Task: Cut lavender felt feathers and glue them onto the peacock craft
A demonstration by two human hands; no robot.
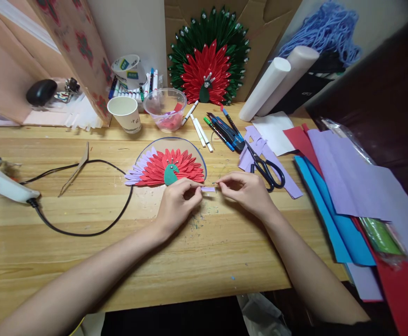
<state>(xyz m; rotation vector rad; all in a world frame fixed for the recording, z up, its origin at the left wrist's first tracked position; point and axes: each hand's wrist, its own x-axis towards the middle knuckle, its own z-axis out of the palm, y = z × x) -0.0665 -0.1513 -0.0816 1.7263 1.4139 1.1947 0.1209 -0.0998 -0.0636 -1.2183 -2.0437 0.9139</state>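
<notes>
A small purple paper strip point(209, 189) is pinched at its left end by my left hand point(178, 201). My right hand point(246, 190) has thumb and forefinger together just off the strip's other end; whatever it may hold is too small to make out. Just beyond my left hand lies a peacock craft on a clear round sheet point(155, 144) with a dark blue edge. Its green head and body point(170, 174) sit among red paper feathers point(186, 161), with purple feathers point(139, 169) along the left side. Black-handled scissors point(265, 170) rest on purple paper scraps point(289, 179) beyond my right hand.
A hot glue gun point(6, 182) trails a black cable point(81, 234) on the left. Behind stand a paper cup point(124, 114), a clear bowl point(165, 109), pens point(219, 133) and a finished green-and-red peacock point(209, 60). Coloured sheets point(350, 177) pile up at right.
</notes>
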